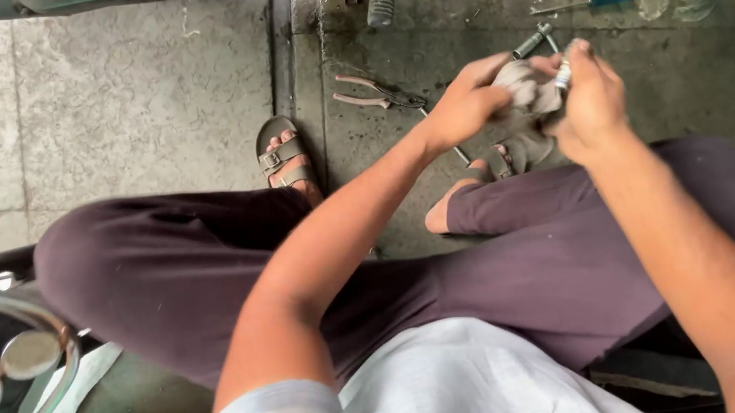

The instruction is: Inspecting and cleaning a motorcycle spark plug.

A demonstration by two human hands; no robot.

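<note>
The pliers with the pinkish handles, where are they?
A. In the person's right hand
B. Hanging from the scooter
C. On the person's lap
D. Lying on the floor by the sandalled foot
D: the pliers lie on the concrete floor, next to the sandalled foot, and neither hand touches them.
</note>
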